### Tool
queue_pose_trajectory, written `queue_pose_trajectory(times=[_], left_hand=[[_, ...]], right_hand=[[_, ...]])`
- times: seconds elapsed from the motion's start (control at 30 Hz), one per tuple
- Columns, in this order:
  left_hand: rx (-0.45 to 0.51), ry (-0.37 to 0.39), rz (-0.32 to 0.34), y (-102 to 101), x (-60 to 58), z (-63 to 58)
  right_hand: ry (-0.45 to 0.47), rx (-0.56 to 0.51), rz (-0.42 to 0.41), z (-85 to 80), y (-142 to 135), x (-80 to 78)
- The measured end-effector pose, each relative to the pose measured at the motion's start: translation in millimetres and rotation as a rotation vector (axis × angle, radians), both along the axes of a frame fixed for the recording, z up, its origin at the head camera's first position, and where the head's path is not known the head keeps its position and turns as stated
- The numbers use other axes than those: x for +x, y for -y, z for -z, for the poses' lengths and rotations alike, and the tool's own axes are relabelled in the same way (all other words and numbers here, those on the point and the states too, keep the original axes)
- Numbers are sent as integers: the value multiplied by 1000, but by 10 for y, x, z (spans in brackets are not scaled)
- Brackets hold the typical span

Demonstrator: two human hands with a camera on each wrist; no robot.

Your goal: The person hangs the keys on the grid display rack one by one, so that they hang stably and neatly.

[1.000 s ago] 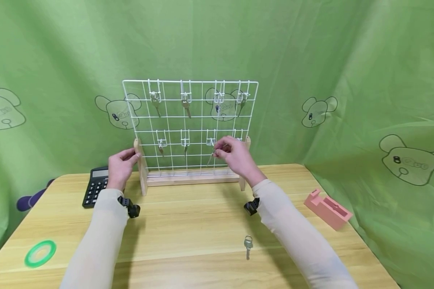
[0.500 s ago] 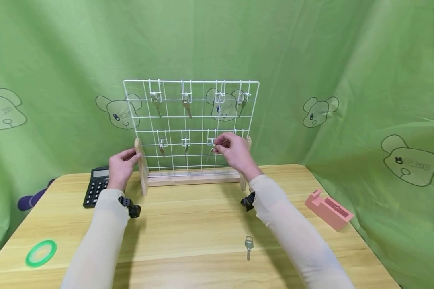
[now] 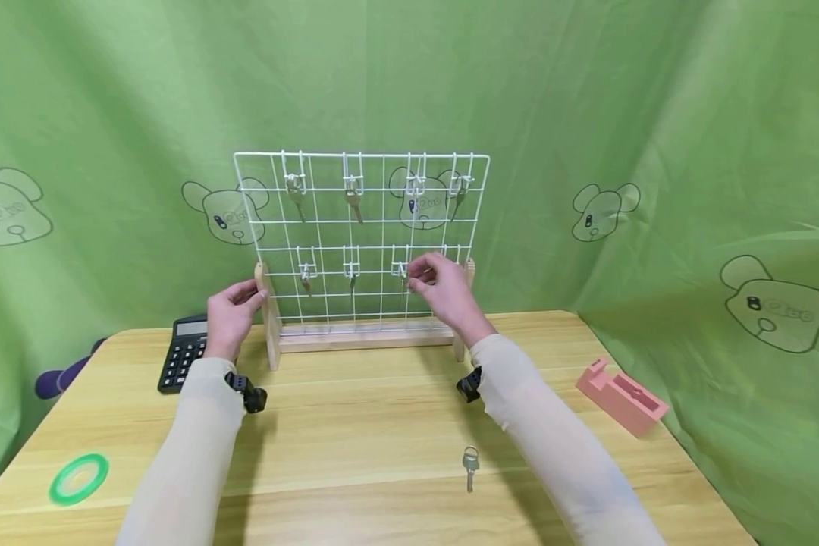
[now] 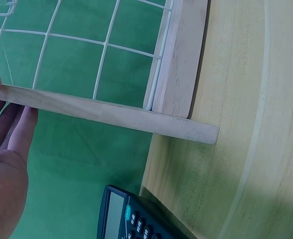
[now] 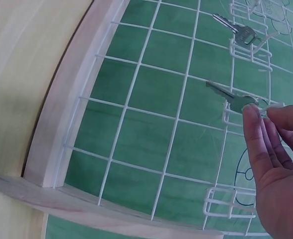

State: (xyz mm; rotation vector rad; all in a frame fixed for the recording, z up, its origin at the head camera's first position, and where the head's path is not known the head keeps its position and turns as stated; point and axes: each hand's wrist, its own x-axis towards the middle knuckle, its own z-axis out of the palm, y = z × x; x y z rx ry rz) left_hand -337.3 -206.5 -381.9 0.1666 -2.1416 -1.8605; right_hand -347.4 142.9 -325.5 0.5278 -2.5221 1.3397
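A white wire grid rack [image 3: 382, 221] with hooks in two rows stands on wooden feet, and keys hang from several hooks. My left hand [image 3: 228, 322] grips the rack's left wooden post [image 4: 101, 111], thumb on one side and fingers on the other. At the lower row my right hand [image 3: 445, 292] is beside the third hook. In the right wrist view its thumb and index fingertip pinch at the ring end of a key [image 5: 241, 103], whose blade points away from the hand. The fingertips partly hide the ring and the hook. Another hanging key [image 5: 243, 36] is beside it.
A loose key with a ring [image 3: 471, 462] lies on the table [image 3: 355, 440] nearer me. To the left are a black calculator [image 3: 180, 356] and a green tape roll [image 3: 79, 479]. A pink tape dispenser [image 3: 621, 398] stands on the right. Green curtain [image 3: 587, 114] hangs behind.
My right hand has risen slightly at the third lower hook, and the key there has swung from slanted to nearly vertical. The left hand stays on the post.
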Motion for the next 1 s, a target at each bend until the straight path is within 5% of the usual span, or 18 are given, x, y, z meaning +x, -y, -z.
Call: queue_pose_trajectory(times=[0.4,1.0], left_hand=[[5,-27,16,14,-13,13],[-55,-49,-8,7,-32,-56]], right_hand=[[-40,79,-35,169,-212,227],[69,315,-206,420,-575,865]])
